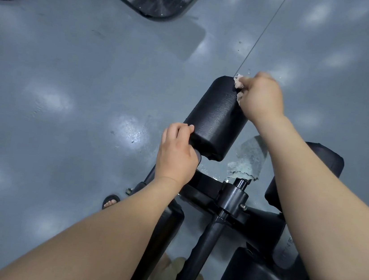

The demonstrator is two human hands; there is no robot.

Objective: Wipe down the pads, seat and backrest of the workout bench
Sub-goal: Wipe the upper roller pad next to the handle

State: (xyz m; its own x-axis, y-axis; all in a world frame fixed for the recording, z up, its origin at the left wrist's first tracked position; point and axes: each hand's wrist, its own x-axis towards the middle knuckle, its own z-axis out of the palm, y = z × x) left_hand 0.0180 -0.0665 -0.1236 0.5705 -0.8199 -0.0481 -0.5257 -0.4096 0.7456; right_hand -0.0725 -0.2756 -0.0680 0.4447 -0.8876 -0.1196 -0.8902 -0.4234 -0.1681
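While our left hand [177, 153] grips the near end of the pad [217, 118], our right hand [264, 98] pinches the cloth [239, 84] at its far end; we should wipe back toward us.

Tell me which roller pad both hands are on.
The farthest roller pad: the left hand grips its near end, the right hand holds a cloth at its far end.

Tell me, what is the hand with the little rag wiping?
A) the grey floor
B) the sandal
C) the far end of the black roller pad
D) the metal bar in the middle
C: the right hand presses the rag against the far end of the roller pad, while the left hand holds its near end.
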